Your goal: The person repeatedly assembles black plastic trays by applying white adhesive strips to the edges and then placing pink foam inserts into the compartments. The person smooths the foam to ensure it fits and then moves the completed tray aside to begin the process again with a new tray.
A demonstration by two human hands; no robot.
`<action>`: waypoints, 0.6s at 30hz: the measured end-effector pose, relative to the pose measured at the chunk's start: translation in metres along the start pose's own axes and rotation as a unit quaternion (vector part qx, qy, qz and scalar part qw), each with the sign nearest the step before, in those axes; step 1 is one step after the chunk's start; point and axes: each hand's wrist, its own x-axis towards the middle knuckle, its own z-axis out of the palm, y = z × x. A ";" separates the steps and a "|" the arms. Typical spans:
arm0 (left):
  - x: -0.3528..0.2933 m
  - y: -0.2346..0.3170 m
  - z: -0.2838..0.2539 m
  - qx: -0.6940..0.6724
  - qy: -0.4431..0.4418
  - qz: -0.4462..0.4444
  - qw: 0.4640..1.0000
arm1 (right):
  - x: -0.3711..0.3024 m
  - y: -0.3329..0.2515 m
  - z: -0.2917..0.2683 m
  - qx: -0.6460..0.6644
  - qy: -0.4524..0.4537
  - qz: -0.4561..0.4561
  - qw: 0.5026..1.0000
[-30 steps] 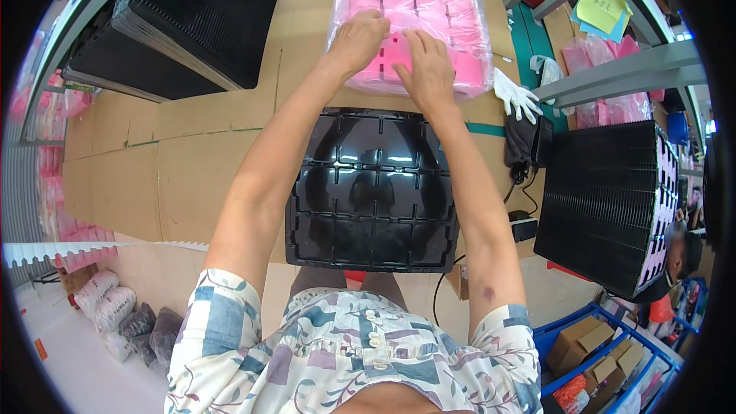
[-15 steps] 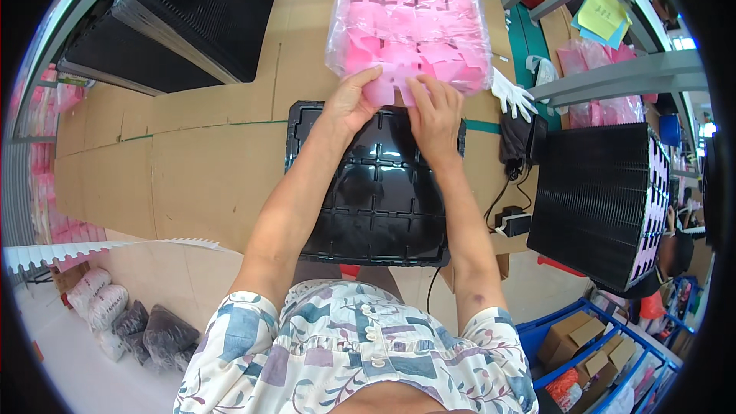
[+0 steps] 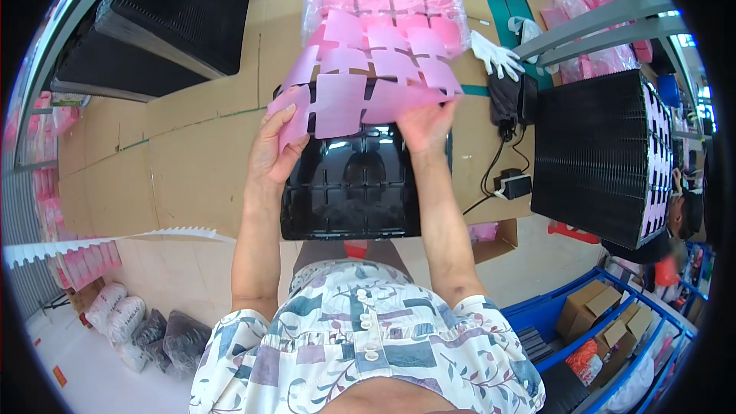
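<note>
A pink slotted sheet [image 3: 342, 97], cut into linked squares, is stretched between my two hands. My left hand [image 3: 274, 138] pinches its near left corner, and my right hand [image 3: 429, 124] grips its near right edge. The sheet's far part reaches the clear plastic bag [image 3: 310, 8], where more pink sheets [image 3: 373, 0] are stacked. Below my hands lies a black plastic tray [image 3: 349, 211] with ridged compartments, its far part covered by the sheet.
Tall stacks of black trays stand at the far left [image 3: 184, 8] and at the right [image 3: 586, 146]. A white glove [image 3: 494, 55], a dark pouch [image 3: 506, 103] and a power adapter with cables [image 3: 512, 184] lie right of the tray on the cardboard-covered table [image 3: 192, 157].
Both hands have come nearer and spread apart, drawing the pink sheet out of the bag and over the tray. The whole view has shifted a little.
</note>
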 end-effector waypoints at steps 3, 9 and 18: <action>-0.016 -0.014 0.003 0.149 0.100 0.031 0.983 | -0.040 -0.030 -0.026 -0.068 -0.023 0.017 0.997; -0.032 -0.038 -0.043 0.271 0.102 -0.016 0.957 | -0.088 -0.066 -0.042 -0.411 0.068 -0.049 0.908; -0.050 -0.055 -0.071 0.380 0.116 -0.061 0.916 | -0.125 -0.085 -0.041 -0.464 0.163 0.038 0.870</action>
